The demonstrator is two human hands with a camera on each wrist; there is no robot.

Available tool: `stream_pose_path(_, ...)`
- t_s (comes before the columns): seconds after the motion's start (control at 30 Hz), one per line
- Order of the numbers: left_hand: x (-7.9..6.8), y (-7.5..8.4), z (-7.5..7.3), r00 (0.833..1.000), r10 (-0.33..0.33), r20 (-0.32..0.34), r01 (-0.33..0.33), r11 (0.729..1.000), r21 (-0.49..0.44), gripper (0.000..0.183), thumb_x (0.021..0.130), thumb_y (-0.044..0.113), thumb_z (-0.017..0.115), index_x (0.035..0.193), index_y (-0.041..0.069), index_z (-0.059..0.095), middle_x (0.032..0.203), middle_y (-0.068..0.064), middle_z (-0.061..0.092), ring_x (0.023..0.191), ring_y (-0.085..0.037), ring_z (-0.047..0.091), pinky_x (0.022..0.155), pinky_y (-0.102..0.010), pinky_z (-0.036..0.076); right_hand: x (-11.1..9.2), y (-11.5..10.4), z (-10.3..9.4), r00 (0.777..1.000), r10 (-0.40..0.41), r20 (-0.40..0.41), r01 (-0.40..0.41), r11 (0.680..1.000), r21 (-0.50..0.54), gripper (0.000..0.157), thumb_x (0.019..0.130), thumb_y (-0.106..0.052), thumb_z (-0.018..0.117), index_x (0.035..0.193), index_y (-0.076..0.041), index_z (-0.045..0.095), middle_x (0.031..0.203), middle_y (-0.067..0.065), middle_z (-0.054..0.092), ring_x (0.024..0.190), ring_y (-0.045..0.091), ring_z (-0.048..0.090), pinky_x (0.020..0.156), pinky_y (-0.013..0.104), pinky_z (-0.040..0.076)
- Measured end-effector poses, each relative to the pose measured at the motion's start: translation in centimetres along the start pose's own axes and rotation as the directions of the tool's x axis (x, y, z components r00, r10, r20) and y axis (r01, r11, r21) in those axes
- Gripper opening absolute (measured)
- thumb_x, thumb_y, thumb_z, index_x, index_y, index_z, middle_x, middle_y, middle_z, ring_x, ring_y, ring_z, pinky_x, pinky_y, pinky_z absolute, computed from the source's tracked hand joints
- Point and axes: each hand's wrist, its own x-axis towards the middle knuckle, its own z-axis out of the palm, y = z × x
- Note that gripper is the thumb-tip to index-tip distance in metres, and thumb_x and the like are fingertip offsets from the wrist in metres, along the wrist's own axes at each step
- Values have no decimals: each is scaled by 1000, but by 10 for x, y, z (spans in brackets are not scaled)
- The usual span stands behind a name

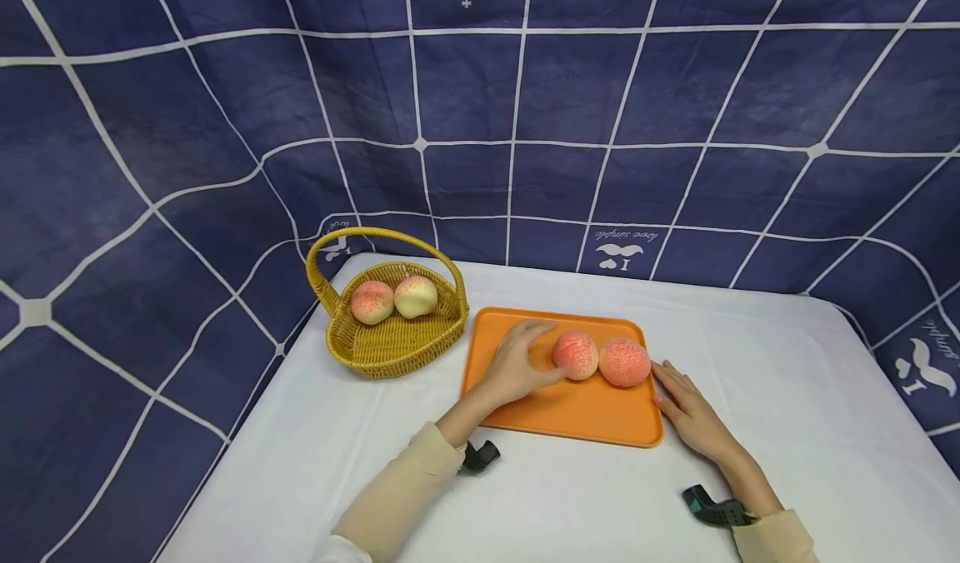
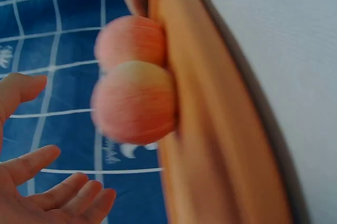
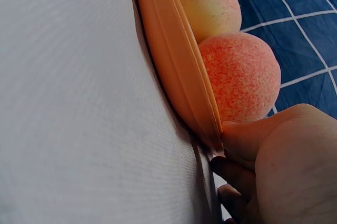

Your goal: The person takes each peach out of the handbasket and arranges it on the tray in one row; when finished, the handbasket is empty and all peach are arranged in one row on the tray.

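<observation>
Orange and shallow, the tray [image 1: 573, 421] is set on the white-covered table [image 1: 570, 496], and on it 2 peaches are placed side by side, touching: the left peach [image 1: 576, 355] and the right peach [image 1: 625, 362]. In the head view, the left hand [image 1: 513, 369] is held over the tray, and its thumb is seen overlapping the left peach's edge. By the left wrist view this is made clearer: a gap is left between the spread fingers [image 2: 34, 163] and the peaches, so nothing is grasped by that hand.

The right hand [image 1: 697, 421] is rested at the tray's right edge. From above, its fingers are seen stretched toward the rim beside the right peach; in the right wrist view the rim is touched by the thumb, with darker fingertips tucked lower down. Whether the rim is pinched or merely touched cannot be told. A broad yellow area is also shown there on the left peach, which is mostly pink from above.

Only in the head view is the wicker basket [image 1: 390, 369] included, left of the tray, with 2 more peaches held inside: a pinkish peach [image 1: 372, 301] and a pale yellow peach [image 1: 415, 296].
</observation>
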Motion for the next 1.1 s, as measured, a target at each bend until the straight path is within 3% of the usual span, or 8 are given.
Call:
stream_pose_path(0.17,-26,-2,-41,996,53,-67,-56,998,-36,63,75,25,83,132,11,60,139,-13,51,124,-30,51,99,-46,46,-1,-1,0,1000,13,5,-13,1000,6,52,104,-20,45,148,3,35,151,34,29,141,55,19,121,22,-5)
stream_pose_path(0.3,-34,-17,-81,973,45,-225,-56,998,-39,59,74,18,83,127,5,62,135,-18,54,121,-32,53,97,-48,49,-2,0,-1,1000,24,12,-24,1000,5,52,104,-21,45,149,2,34,152,34,28,142,55,19,122,26,-4)
stream_pose_path(0.43,-29,-37,-118,933,-57,-356,36,997,-66,56,76,15,82,127,3,61,134,-18,54,124,-36,50,99,-51,47,-1,1,-2,1000,22,10,-22,1000,3,52,104,-21,45,149,2,34,152,34,28,142,55,19,121,22,-6)
stream_pose_path(0.6,-14,-62,-150,884,-205,-421,195,979,-66,60,79,20,80,132,4,57,130,-21,52,112,-39,50,92,-48,44,-1,2,1,1000,-1,-4,1,1000,-1,50,103,-19,46,148,3,36,151,35,30,140,56,21,118,15,-6)
stream_pose_path(0.7,-3,-75,-159,861,-251,-442,265,964,-32,59,80,23,78,132,4,58,129,-24,54,113,-40,50,93,-49,41,-1,2,2,1000,2,3,-2,1000,-2,51,103,-19,46,148,3,36,151,35,30,140,56,21,119,16,-6)
stream_pose_path(0.77,3,-82,-162,852,-279,-444,300,954,-24,59,81,24,77,133,5,58,132,-25,55,118,-41,50,99,-51,40,0,2,2,1000,10,7,-10,1000,0,51,103,-20,46,148,2,35,151,34,30,141,55,20,122,27,-4)
stream_pose_path(0.9,13,-92,-161,847,-342,-408,358,933,-39,63,82,26,75,137,5,54,140,-23,52,125,-41,50,107,-50,39,0,1,1,1000,25,9,-25,1000,7,51,104,-21,45,149,1,35,152,34,28,142,55,19,123,48,0)
stream_pose_path(1.1,22,-105,-153,836,-399,-377,421,907,-27,63,83,25,75,138,3,52,144,-24,46,128,-43,45,106,-51,39,-1,1,0,999,32,6,-32,999,6,51,104,-21,45,149,1,35,152,34,28,142,54,19,121,54,2)
